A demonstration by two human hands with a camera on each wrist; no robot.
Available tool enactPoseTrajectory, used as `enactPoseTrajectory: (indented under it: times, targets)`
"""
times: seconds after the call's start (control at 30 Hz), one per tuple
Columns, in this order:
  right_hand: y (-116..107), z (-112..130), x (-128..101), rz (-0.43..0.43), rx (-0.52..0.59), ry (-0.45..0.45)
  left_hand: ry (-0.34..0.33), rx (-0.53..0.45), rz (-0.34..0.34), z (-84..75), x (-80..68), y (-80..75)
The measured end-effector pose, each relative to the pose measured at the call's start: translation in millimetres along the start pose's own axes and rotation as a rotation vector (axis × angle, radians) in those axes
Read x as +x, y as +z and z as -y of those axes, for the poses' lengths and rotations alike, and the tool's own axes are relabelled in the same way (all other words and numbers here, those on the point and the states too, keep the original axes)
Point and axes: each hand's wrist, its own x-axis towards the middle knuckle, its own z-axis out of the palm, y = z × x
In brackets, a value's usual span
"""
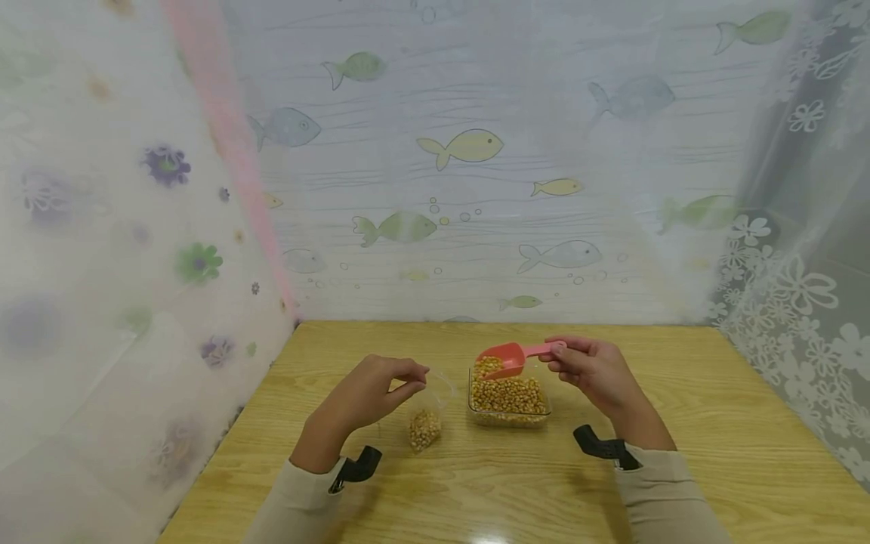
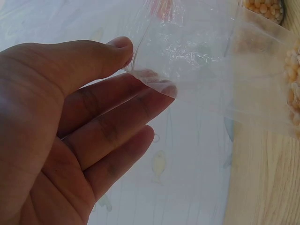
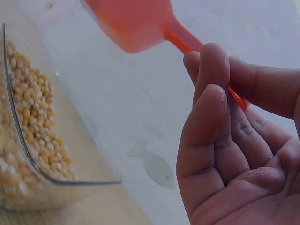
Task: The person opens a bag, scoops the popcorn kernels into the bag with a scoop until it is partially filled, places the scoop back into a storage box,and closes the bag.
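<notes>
My right hand (image 1: 594,370) pinches a red scoop (image 1: 504,358) of corn above the clear tub (image 1: 508,400); my left hand (image 1: 370,393) pinches open a plastic bag (image 1: 428,412) just beside it.

Illumination was bright, soft and even; a glare spot lay on the table (image 1: 489,538) below the fingers; shadows were faint; both wrist views were hazy, soft beyond the fingertips (image 3: 213,61).
</notes>
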Motion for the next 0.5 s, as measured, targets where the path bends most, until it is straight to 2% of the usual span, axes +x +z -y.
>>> enactPoseTrajectory:
  times: [0.5]
  targets:
    - [30.5, 0.0, 3.8, 0.051, -0.004, -0.020, -0.003, 0.002, 0.005, -2.4, -0.3, -0.9]
